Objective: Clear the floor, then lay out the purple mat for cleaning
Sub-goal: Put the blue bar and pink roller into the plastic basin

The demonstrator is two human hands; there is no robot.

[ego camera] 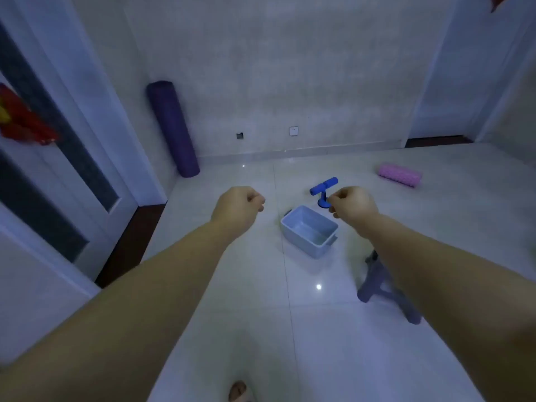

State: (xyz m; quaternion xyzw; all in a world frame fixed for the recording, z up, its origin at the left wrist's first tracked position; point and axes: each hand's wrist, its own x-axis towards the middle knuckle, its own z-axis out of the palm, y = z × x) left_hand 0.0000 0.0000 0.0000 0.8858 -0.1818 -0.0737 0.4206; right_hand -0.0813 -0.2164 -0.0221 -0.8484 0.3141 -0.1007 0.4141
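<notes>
The purple mat (pixel 173 129) is rolled up and leans upright in the far left corner against the wall. On the tiled floor lie a pale blue tub (pixel 309 232), a blue T-shaped suction bar (pixel 323 189) just behind it, a pink foam roller (pixel 399 174) at the far right, and a grey folding stool (pixel 385 288) partly hidden by my right forearm. My left hand (pixel 237 206) is held out in a fist, holding nothing. My right hand (pixel 352 203) is also curled shut in the air in front of the blue bar, holding nothing.
A white door with dark glass panels (pixel 58 169) stands at the left with a red ornament (pixel 23 117) on it. A doorway (pixel 435 111) opens at the far right. A wall socket (pixel 293 131) sits low on the back wall. A bare foot (pixel 238 391) shows at the bottom.
</notes>
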